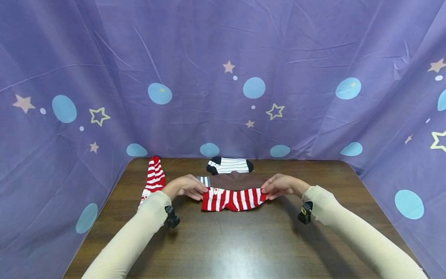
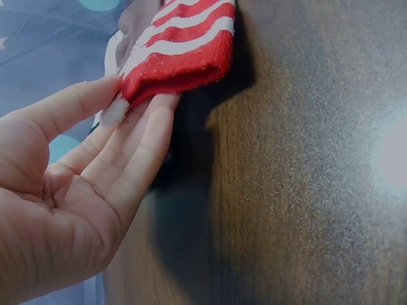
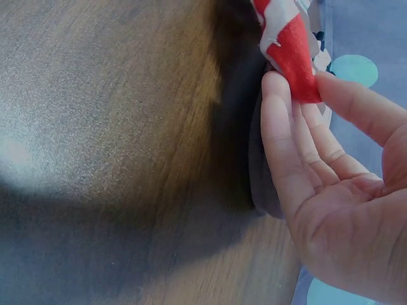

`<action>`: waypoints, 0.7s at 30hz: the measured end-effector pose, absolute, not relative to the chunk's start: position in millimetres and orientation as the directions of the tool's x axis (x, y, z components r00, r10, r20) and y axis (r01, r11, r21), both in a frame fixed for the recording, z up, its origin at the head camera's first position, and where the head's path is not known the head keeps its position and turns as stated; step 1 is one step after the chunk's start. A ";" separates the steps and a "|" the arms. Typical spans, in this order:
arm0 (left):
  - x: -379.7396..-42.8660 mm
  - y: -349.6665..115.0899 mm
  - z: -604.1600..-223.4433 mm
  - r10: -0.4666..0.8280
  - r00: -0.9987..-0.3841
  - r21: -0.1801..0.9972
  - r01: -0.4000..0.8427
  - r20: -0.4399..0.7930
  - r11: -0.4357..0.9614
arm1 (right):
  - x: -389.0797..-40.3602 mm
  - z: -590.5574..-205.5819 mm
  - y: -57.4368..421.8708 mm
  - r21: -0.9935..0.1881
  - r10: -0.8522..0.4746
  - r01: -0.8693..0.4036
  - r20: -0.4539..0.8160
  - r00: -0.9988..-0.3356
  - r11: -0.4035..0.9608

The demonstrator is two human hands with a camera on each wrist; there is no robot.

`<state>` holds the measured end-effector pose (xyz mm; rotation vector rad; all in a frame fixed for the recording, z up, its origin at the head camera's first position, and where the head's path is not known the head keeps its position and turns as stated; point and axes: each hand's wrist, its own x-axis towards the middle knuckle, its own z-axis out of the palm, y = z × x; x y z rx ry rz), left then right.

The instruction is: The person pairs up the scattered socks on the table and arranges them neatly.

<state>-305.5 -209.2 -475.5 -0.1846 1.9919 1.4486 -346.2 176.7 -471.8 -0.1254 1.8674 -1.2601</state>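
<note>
A red and white striped sock is stretched sideways between my two hands, raised over the table. My left hand pinches its cuff end between thumb and fingers; in the left wrist view the cuff's opening and a small white tuft show at the fingertips. At the other end my right hand pinches the red toe. Just behind the held sock lies a brown sock with a grey and white striped cuff, partly hidden by it.
Another red and white striped sock lies at the table's left edge, its lower part covered by the left sleeve. A white striped ankle sock with dark heel and toe lies at the back. A purple curtain surrounds the wooden table.
</note>
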 end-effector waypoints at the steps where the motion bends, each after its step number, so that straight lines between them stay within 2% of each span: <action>1: -305.5 -209.1 -475.7 0.258 -0.771 0.796 -0.475 -0.582 0.376 | -345.6 -472.1 176.7 -0.800 -0.506 0.351 -0.586 -0.633 0.487; 21: -301.3 -208.5 -471.4 0.201 -0.819 0.803 -0.424 -0.538 0.420 | -334.2 -472.2 171.8 -0.808 -0.466 0.267 -0.535 -0.705 0.525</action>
